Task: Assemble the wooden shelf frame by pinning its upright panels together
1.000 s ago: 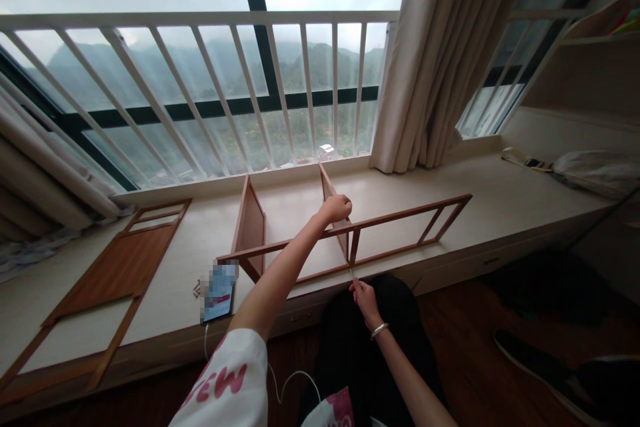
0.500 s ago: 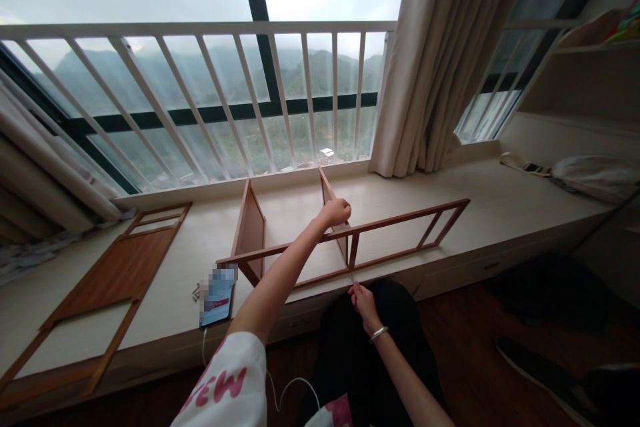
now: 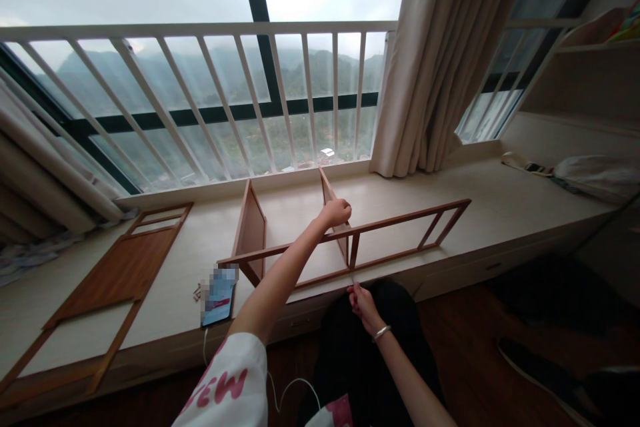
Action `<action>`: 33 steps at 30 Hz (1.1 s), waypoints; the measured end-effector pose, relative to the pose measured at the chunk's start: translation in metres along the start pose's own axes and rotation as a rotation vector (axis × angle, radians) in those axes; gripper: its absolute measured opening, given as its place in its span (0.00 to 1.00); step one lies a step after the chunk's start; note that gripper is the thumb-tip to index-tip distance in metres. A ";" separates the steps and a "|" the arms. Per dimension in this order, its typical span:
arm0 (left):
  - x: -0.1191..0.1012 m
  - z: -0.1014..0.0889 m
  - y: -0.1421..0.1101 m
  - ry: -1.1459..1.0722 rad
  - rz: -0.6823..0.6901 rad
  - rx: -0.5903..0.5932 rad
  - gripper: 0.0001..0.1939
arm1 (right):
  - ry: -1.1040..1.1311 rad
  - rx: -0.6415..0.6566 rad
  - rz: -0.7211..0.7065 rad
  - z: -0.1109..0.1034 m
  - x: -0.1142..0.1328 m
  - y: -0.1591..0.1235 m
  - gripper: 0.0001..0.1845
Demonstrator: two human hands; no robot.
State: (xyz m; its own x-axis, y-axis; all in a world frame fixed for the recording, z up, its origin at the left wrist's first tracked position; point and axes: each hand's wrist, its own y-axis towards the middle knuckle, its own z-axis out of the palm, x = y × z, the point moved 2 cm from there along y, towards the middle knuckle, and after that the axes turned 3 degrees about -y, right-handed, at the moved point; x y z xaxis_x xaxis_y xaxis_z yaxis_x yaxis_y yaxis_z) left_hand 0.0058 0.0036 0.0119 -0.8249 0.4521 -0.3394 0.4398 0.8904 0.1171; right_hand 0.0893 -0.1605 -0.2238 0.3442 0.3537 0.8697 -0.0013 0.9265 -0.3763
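Note:
A partly assembled wooden frame (image 3: 411,216) stands on the windowsill, with two upright panels joined to its long side. My left hand (image 3: 336,213) is closed around the upper edge of the right-hand panel (image 3: 329,188), the forearm crossing over the frame's top rail. Low at the front, my right hand (image 3: 364,305) pinches a thin, pale tool (image 3: 353,277) whose tip meets the bottom rail by that panel's lower corner. The tool's exact kind is too small to make out. The left-hand panel (image 3: 251,227) stands upright, untouched.
Another wooden frame with a solid middle panel (image 3: 113,269) lies flat to the left. Beside the assembly are a phone (image 3: 219,303) on a white cable and some small hardware pieces (image 3: 197,291). A white railing (image 3: 200,28) and curtain (image 3: 415,67) stand behind; a bag (image 3: 595,175) lies right.
Both hands keep their places on the panel and the tool. My right hand and wrist have shifted very slightly; the frame stays where it was.

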 end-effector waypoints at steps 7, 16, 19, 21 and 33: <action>0.000 -0.001 0.001 0.000 -0.020 -0.004 0.17 | 0.209 0.035 0.099 0.007 0.004 -0.001 0.17; 0.000 0.000 0.000 -0.005 0.006 -0.004 0.17 | 0.165 -0.067 0.008 0.008 -0.004 0.003 0.18; -0.001 0.000 0.000 0.006 0.003 -0.006 0.16 | 0.179 -0.066 0.002 0.008 -0.005 0.003 0.17; -0.001 0.000 0.000 0.005 0.006 -0.004 0.16 | 0.200 -0.054 0.006 0.009 -0.004 0.002 0.17; 0.001 0.001 0.002 0.005 0.007 -0.007 0.17 | 0.345 -0.051 0.087 0.017 -0.003 0.003 0.18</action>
State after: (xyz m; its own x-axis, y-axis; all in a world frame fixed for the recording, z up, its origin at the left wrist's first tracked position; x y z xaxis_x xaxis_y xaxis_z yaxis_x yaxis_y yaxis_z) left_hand 0.0061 0.0058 0.0103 -0.8235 0.4585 -0.3342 0.4431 0.8876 0.1258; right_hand 0.0727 -0.1568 -0.2217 0.6419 0.3583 0.6779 -0.0003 0.8842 -0.4671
